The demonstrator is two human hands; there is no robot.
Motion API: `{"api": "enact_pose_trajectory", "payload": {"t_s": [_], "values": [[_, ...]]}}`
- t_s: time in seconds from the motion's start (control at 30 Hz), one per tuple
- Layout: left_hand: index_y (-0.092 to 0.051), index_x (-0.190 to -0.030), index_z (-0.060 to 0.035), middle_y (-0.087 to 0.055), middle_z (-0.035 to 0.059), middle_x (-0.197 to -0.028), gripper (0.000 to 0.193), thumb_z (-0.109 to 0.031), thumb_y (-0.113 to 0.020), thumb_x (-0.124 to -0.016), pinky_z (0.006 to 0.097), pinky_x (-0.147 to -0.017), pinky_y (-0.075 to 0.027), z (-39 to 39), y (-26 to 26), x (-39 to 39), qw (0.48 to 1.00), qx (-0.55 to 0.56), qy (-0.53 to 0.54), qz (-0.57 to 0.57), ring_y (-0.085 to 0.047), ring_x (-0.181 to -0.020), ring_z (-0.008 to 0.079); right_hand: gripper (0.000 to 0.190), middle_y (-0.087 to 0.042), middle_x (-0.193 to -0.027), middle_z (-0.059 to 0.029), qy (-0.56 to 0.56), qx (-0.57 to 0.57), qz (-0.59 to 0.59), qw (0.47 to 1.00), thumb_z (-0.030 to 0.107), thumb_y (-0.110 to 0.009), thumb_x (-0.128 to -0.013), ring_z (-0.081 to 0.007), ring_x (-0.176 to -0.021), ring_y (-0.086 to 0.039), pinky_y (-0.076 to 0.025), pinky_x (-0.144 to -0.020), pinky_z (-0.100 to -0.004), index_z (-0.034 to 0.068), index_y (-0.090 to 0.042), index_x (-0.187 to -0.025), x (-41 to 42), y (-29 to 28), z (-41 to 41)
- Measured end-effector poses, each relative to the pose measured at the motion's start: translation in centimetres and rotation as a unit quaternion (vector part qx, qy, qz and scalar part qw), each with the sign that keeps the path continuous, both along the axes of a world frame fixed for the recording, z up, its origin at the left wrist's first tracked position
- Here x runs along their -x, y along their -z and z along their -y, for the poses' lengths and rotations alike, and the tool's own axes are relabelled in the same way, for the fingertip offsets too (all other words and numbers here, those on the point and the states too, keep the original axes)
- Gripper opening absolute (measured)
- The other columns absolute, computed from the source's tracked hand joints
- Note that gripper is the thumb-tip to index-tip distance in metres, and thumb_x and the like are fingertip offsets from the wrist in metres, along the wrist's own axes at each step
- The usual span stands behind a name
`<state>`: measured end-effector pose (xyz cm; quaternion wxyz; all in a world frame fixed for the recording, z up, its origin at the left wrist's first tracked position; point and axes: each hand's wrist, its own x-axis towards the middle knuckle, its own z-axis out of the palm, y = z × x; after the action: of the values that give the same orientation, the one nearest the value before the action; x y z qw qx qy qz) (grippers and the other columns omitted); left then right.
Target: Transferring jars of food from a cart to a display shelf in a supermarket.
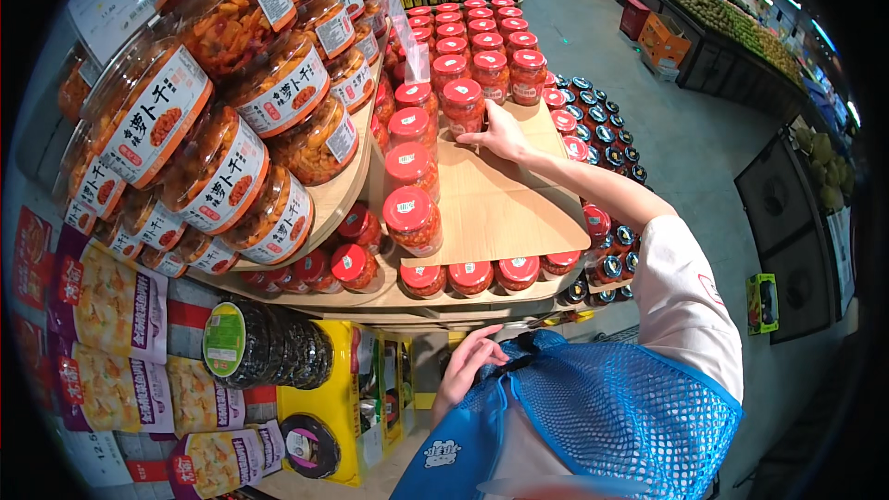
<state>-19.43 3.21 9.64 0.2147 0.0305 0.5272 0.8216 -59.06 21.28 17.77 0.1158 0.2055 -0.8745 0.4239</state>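
My right hand (pixel 501 133) grips a red-lidded glass jar (pixel 463 107) of reddish preserved food, thumb at its near side. The jar is upright at the front of a jar block, over a light wooden board (pixel 500 212). Left of the board, several matching jars (pixel 411 212) form a row running towards me. My left hand (pixel 471 364) is in front of my blue mesh vest (pixel 618 403), with fingers loosely bent and apart and nothing seen in it. Its palm is partly hidden.
Clear tubs of pickled radish (pixel 278 87) are stacked on the curved shelf at left. A lower shelf (pixel 382 297) holds more red-lidded jars (pixel 470 278). Dark-lidded jars (pixel 612 156) stand to the right. A yellow display stand (pixel 319 396) and hanging food packets (pixel 114 389) are at lower left.
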Motion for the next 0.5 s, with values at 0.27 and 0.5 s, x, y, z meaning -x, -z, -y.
{"api": "enact_pose_trajectory", "payload": {"t_s": [0.27, 0.5], "values": [[-0.044, -0.149, 0.0042, -0.063, 0.0134, -0.108, 0.045, -0.019, -0.043, -0.111, 0.0361, -0.098, -0.052, 0.5, 0.7, -0.2, 1.0, -0.016, 0.006, 0.0, -0.065, -0.106, 0.0217, 0.09, -0.063, -0.137, -0.02, 0.009, 0.001, -0.022, 1.0, 0.036, -0.091, -0.074, -0.034, -0.129, -0.059, -0.047, -0.108, -0.0439, 0.002, -0.047, -0.144, 0.7, 0.5, 0.7], [-0.042, -0.151, 0.0047, -0.064, 0.0122, -0.107, 0.047, -0.012, -0.049, -0.108, 0.0355, -0.098, -0.053, 1.1, 0.6, -0.8, 1.0, -0.003, 0.008, -0.027, -0.066, -0.106, 0.0212, 0.09, -0.061, -0.139, -0.0205, -0.007, 0.022, -0.027, 0.999, 0.034, -0.092, -0.073, -0.035, -0.131, -0.057, -0.046, -0.11, -0.0447, 0.002, -0.047, -0.144, 1.3, 0.3, 1.2]]}}
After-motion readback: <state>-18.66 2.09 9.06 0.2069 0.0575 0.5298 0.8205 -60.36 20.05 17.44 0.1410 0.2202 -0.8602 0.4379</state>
